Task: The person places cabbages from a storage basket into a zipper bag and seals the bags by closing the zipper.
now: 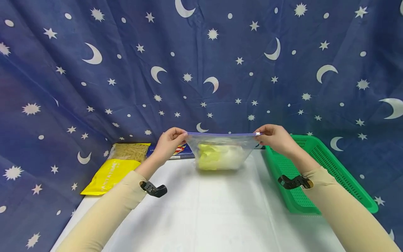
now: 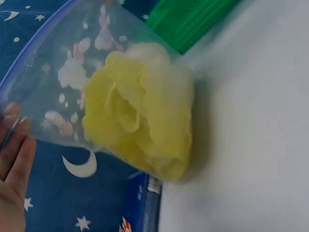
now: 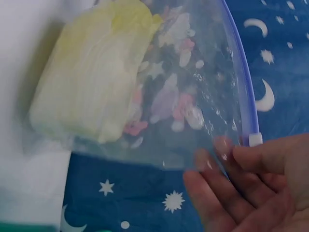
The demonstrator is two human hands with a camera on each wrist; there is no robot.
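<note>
A clear zip bag (image 1: 225,138) with a purple top strip is stretched between both hands over the white table. Inside lies a pale yellow and white napa cabbage (image 1: 217,156), low in the bag; its leafy yellow end (image 2: 116,108) faces the left hand. The left hand (image 1: 171,144) pinches the bag's upper left corner between thumb and fingers. At the upper right corner the right hand (image 1: 277,139) pinches the bag beside the white slider (image 3: 255,139). Pastel printed figures show on the bag's film in both wrist views.
A yellow pasta pouch (image 1: 118,171) with a see-through window lies at the back left. Behind the left hand is a blue pasta box (image 1: 185,151). On the right stands a green plastic basket (image 1: 338,171). A dark blue star-and-moon curtain (image 1: 195,52) hangs behind the table (image 1: 201,217).
</note>
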